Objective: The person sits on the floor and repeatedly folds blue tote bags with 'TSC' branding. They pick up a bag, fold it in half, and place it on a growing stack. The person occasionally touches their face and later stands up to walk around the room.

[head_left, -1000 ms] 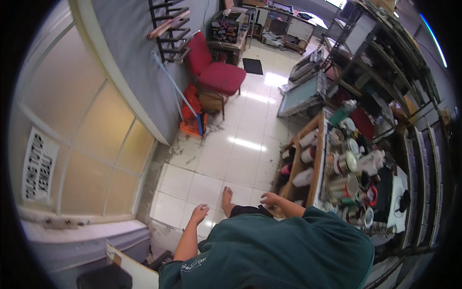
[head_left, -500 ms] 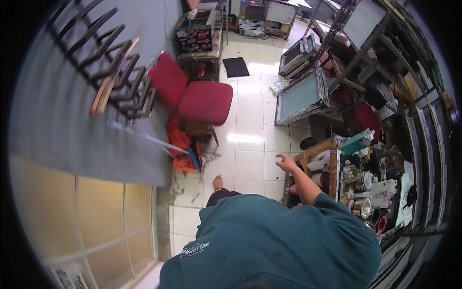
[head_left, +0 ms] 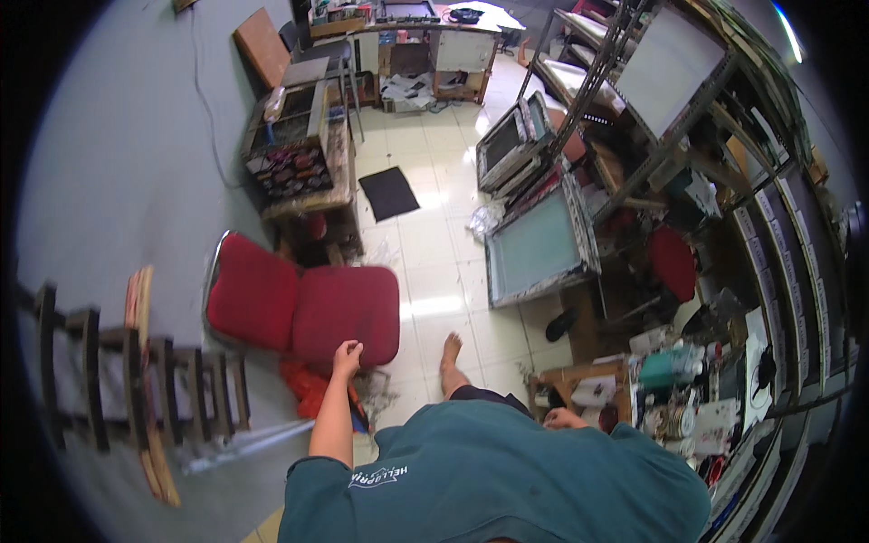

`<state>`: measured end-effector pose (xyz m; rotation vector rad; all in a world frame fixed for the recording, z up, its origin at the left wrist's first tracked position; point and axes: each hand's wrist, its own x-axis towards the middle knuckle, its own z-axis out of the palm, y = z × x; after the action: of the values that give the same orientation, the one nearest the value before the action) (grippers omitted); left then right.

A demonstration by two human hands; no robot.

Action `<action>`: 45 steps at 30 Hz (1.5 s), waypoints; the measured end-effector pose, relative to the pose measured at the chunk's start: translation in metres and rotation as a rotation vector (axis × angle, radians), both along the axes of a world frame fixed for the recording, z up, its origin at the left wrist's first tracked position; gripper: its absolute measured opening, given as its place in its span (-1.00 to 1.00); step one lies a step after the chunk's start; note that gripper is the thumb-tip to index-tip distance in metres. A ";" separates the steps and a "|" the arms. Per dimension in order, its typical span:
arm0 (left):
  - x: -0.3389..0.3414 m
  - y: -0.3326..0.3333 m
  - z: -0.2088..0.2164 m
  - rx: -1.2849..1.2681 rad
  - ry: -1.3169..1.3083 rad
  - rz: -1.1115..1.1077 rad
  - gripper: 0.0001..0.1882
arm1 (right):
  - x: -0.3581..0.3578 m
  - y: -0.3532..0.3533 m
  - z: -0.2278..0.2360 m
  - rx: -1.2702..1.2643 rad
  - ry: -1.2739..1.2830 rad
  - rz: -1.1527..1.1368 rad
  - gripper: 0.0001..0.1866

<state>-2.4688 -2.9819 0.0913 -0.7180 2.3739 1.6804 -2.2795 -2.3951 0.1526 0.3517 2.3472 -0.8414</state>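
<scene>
My left hand (head_left: 347,355) is in front of me with nothing in it, its fingers loosely bent and a little apart. From this view it overlaps the red seat of a padded chair (head_left: 347,312); whether it touches the seat I cannot tell. Low at my right side, my right hand (head_left: 563,418) shows only in part beside my shirt, fingers slightly bent and no object visible in them. It is nearest a wooden-edged bench (head_left: 579,373) crowded with cans and bottles. One bare foot (head_left: 451,348) is stepping forward on the tiles.
Framed screens (head_left: 543,240) lean at the right of the aisle, below a metal rack (head_left: 625,136). A black mat (head_left: 389,193) lies on the tiled floor. Left are a wooden table (head_left: 312,199), dark wall brackets (head_left: 90,371) and an orange-red bag (head_left: 308,387). A dark sandal (head_left: 561,324) lies right.
I have moved forward along the aisle, so the chair and screens appear nearer. My left hand has come into view; my right hand has dropped back to my side.
</scene>
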 end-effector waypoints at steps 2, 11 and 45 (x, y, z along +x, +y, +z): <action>-0.043 0.020 -0.034 0.099 -0.012 -0.010 -0.68 | -0.052 0.010 -0.016 0.017 -0.013 -0.015 -0.55; -0.065 0.057 -0.139 -0.023 -0.683 -0.145 -0.70 | -0.465 0.106 -0.036 0.106 0.232 0.058 -0.48; -0.564 0.387 0.003 -0.337 -0.489 -1.888 -0.53 | -0.164 -0.258 -0.066 -0.574 0.330 -1.533 -0.66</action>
<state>-3.0328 -2.5951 0.0945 0.8593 1.5871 0.2008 -2.4438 -2.6529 0.0862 1.9174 1.5820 -2.2536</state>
